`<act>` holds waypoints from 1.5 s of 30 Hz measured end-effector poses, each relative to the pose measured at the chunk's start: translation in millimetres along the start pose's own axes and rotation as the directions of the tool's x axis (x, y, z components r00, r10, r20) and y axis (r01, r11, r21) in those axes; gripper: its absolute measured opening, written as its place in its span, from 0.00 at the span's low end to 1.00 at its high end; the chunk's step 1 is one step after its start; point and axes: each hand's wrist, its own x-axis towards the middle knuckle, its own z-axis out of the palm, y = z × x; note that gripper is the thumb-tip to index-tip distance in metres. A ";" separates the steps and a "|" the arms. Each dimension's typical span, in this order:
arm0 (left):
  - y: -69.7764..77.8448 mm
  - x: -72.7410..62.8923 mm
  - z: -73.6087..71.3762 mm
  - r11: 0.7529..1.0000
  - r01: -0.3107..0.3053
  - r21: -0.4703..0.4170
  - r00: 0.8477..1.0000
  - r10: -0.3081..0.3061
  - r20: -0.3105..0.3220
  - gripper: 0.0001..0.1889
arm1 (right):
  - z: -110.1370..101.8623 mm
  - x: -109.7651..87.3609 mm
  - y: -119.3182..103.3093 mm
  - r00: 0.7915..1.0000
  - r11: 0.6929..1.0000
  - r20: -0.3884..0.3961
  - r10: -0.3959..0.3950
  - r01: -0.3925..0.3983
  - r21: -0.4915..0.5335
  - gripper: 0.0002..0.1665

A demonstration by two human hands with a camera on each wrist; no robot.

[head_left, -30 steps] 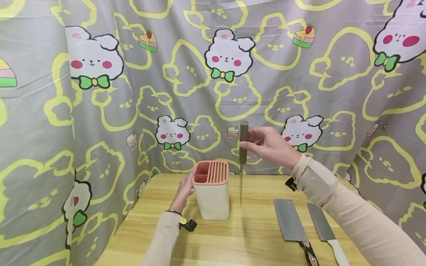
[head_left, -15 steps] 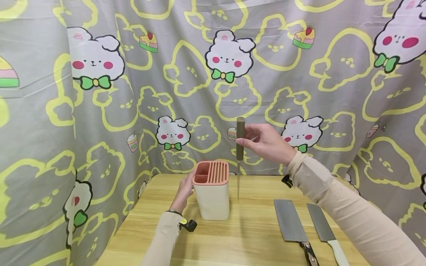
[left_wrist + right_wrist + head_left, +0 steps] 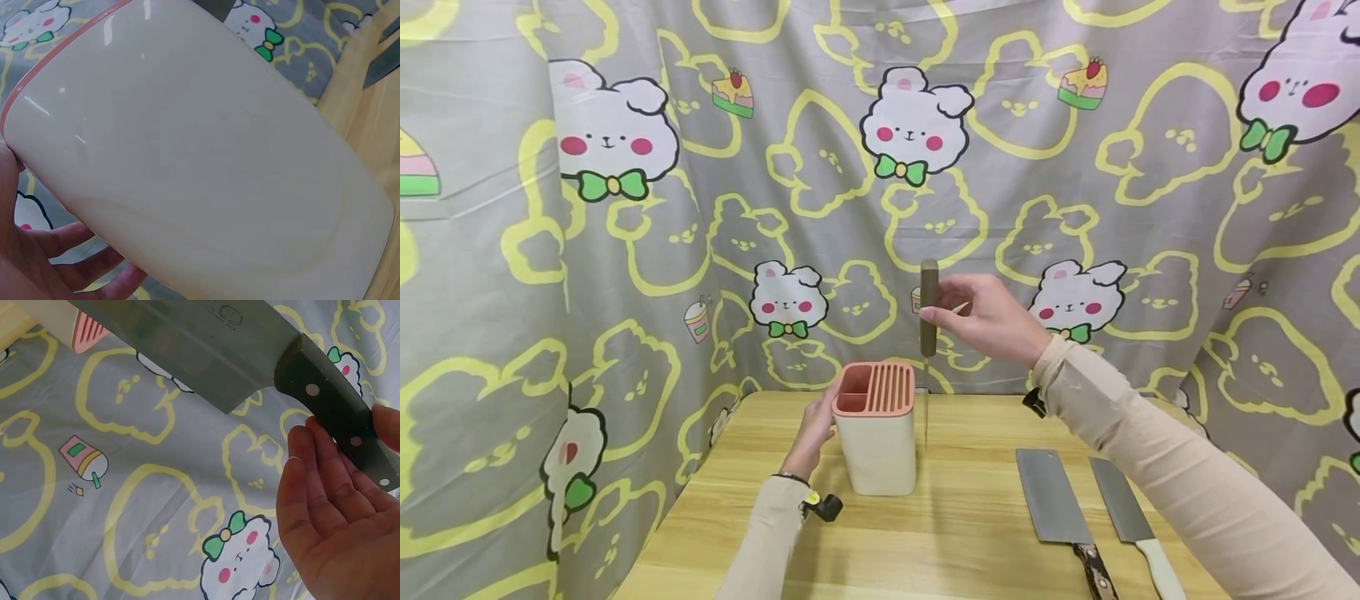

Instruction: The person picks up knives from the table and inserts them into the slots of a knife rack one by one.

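Note:
My right hand [image 3: 992, 317] pinches the dark handle of a kitchen knife [image 3: 929, 308] between thumb and fingers. Its blade points down, edge-on in the head view and just right of a cream knife holder [image 3: 880, 454]. In the right wrist view, the broad blade of the knife [image 3: 187, 344] and its riveted handle show clearly, and the holder's slotted top is partly visible. The holder stands upright, with an orange-pink lid of slots and two open compartments. Against its left side rests my left hand [image 3: 810, 432]; the left wrist view shows extended fingers [image 3: 94, 265] touching the wall.
A cleaver [image 3: 1054, 497] with a dark patterned handle lies on the wooden table [image 3: 977, 542] to the right. Beside it lies a second knife [image 3: 1123, 500] with a white handle, under my right forearm's side. A patterned curtain [image 3: 850, 208] hangs behind the table.
The right hand has carried the knife left and slightly up, bringing the blade nearer the holder's right side. The left hand and the holder stay in place.

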 end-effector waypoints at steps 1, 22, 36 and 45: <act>0.4 -0.3 -0.2 1.000 -0.001 0.001 1.000 0.001 -0.001 0.36 | 0.4 0.8 -0.7 1.000 1.000 -0.001 -0.002 0.002 -0.005 0.09; -1.2 -3.6 1.6 1.000 0.005 0.005 1.000 -0.005 0.004 0.35 | 1.4 13.3 -6.2 0.999 1.000 -0.032 0.015 -0.015 -0.001 0.15; 1.5 -1.9 1.4 1.000 -0.006 0.007 1.000 0.006 -0.004 0.35 | -5.0 19.9 -12.2 0.998 0.999 -0.049 0.032 -0.031 0.015 0.17; 3.3 -6.2 2.4 1.000 -0.003 0.007 1.000 0.003 0.005 0.37 | -7.1 23.0 -18.6 0.997 1.000 -0.074 0.010 -0.008 0.026 0.16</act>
